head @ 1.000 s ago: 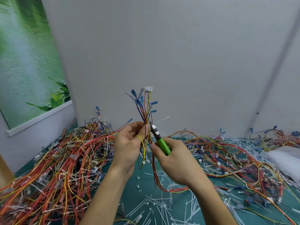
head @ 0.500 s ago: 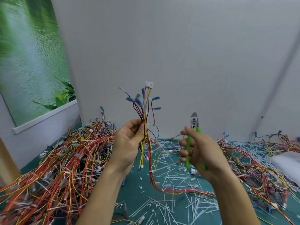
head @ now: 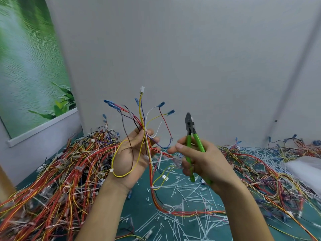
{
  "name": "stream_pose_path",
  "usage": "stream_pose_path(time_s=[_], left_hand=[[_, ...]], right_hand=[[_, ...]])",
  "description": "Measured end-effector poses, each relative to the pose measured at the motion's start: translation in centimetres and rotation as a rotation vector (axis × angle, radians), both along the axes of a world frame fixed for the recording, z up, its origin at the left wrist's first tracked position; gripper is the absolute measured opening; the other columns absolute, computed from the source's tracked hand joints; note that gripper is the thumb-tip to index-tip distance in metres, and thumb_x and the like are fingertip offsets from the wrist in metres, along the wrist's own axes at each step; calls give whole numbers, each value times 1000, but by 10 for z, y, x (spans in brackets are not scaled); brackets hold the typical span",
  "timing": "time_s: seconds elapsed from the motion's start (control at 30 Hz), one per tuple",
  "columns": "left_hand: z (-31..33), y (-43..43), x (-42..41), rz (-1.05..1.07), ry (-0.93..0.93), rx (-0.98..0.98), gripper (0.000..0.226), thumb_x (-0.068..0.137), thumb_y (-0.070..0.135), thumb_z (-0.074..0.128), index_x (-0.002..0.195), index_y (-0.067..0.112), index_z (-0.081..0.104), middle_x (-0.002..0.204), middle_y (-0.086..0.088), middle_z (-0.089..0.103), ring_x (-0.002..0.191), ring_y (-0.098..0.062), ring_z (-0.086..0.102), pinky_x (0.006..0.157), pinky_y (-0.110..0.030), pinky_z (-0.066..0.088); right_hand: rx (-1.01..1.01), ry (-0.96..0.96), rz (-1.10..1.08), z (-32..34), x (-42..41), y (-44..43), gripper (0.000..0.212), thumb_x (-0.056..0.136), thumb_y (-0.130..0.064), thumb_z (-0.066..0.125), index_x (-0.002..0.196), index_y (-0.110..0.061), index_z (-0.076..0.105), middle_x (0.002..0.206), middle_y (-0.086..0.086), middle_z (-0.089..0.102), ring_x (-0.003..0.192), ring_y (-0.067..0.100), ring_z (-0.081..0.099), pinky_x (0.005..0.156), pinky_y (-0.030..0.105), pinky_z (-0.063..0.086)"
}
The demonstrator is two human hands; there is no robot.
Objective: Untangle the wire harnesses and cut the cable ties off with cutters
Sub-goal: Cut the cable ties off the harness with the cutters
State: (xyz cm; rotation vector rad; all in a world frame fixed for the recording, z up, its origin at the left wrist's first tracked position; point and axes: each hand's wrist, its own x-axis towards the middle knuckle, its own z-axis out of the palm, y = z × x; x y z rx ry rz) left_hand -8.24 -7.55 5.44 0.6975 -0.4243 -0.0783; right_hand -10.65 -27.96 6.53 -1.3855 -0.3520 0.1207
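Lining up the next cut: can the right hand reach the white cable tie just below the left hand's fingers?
Probably yes: the cable tie on the harness sits exposed beside the left hand, and the right hand holds the cutters upright nearby, nothing between.

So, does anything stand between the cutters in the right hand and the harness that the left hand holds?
Nothing foreign. The cutters in the right hand point upward, apart from the harness gripped by the left hand. In the gap hangs only the harness's own loose red wire, which could get nipped by mistake.
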Motion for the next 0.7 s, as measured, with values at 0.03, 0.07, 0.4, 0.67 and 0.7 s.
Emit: stream_pose_path(time_s=[0.03,0.07,0.4,0.67,0.7], left_hand=[[0,-1,-1,10,13,7,6,92,13,57,95,10,61,89,-3,59,79,-20,66,64,-30,57],[1,-3,-3,22,20,21,7,93,14,55,97,9,58,89,-3,59,78,-20,65,64,-30,57],[-8,-22,1,329,52,206,10,96,21,59,105,16,62,73,2,66,68,-13,64,58,-27,53],[-7,-20,-2,304,106,305,14,90,27,65,92,13,64,80,-11,72,65,-16,67,50,-22,51],[-7,-20,-4,291,103,324,17,92,27,64,91,10,64,82,-13,74,64,-15,67,51,-21,51]], right_hand=[[7,9,15,0,0,0,26,81,-27,81,98,-14,67,106,18,76,51,16,47,50,29,45],[1,15,27,0,-1,-1,23,80,-27,82,96,-17,68,105,19,76,49,15,45,49,29,43],[-409,-229,-207,-1,-8,6,45,64,-45,96,98,-28,70,91,-14,77,70,4,72,58,13,51],[-363,-365,-336,1,-7,8,14,87,-27,81,88,-23,67,78,-19,70,73,-6,65,61,5,45],[-345,-360,-334,1,-7,7,14,87,-27,81,88,-23,67,77,-18,70,71,-6,65,60,5,45]])
